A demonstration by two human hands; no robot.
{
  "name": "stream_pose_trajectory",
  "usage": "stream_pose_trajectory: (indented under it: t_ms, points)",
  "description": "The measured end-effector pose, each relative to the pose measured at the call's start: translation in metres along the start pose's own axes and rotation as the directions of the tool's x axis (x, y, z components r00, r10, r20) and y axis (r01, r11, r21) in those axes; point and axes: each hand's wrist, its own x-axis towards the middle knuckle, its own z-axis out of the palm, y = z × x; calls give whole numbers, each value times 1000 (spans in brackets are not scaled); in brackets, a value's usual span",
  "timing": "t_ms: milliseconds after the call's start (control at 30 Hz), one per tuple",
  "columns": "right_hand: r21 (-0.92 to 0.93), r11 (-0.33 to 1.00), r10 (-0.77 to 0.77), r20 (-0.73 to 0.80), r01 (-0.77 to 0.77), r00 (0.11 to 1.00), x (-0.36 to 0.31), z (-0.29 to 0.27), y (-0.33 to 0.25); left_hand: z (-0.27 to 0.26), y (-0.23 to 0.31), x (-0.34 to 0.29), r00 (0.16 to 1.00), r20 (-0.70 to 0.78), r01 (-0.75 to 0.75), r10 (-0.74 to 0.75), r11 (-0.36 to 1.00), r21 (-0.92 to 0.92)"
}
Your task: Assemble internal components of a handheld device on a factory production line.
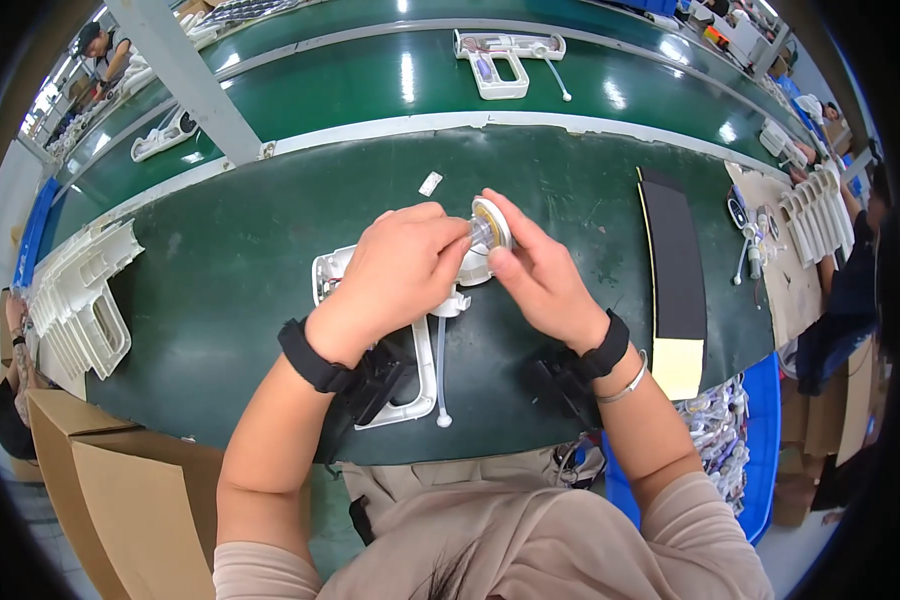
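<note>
Between my hands, above the bench, is a round white plastic part (491,219) with a clear section on its left side. My right hand (548,275) grips its rim between thumb and fingers. My left hand (398,262) is closed, with its fingertips pinched at the clear section; the exact contact is partly hidden. Under my left hand lies a white gun-shaped plastic housing (425,375), its handle loop pointing toward me and its middle covered by the hand. A translucent tube (442,365) with a white ball end runs down beside the handle.
A small white piece (431,184) lies beyond my hands. White shells (88,305) are stacked at left, more shells (818,215) at right. A black foam strip (676,265) lies right. Beyond, a green conveyor (360,85) carries gun-shaped assemblies. A blue bin (767,440) and cardboard box (135,490) flank me.
</note>
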Motion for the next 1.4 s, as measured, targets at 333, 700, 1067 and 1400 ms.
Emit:
stream_pose_trajectory:
  t_ms: [333,700,1067,1400]
  points:
    - [-749,647,180,-35,-145,983,29,-27,-6,-30,-9,-49,992,87,46,-88,918,394]
    - [-680,706,360,105,-198,927,41,-46,4,-15,-23,-72,979,98,110,-178,870,481]
    - [-736,653,298,37,-176,954,29,-36,27,-10,-24,-71,983,66,127,-169,902,413]
    - [-830,513,468,59,-217,882,31,-22,23,-16,-19,-71,980,90,115,-178,874,472]
